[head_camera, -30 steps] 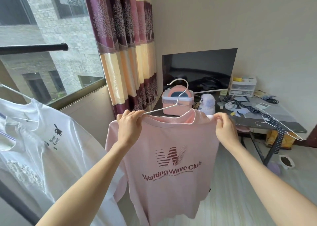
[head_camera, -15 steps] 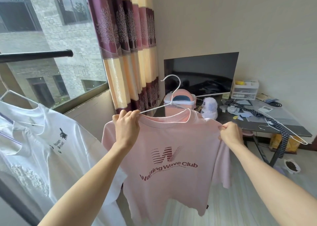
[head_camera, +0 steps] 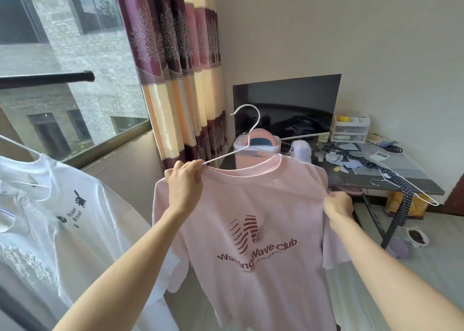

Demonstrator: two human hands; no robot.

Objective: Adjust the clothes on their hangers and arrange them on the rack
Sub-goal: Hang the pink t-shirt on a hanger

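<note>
The step in hand looked like the adjusting one: the pink T-shirt (head_camera: 253,230) was being squared on its white wire hanger (head_camera: 241,140), not yet hung. The left hand (head_camera: 184,187) was curled round the hanger's arm and the shirt's shoulder together, just left of the collar; the right hand (head_camera: 337,204) pinched the fabric at the opposite shoulder, lower than the left, so the garment hung slightly tilted. Out beyond the left grip, to its left and above, the black rack rail (head_camera: 47,78) ended in open air — its free end well apart from the hook. Below that rail, a white T-shirt (head_camera: 62,217) already hung on its own hanger.

The next move, by my reading, called for levelling the right shoulder over the wire, then swinging the hook leftward and up onto the rail beside the white shirt.

Between the two grips and below them, the chest print read "Wave Club" clearly — the first word was creased, seemingly "Waiting". A smaller line beneath was too fine to read, as was the small dark print on the white shirt.
</note>
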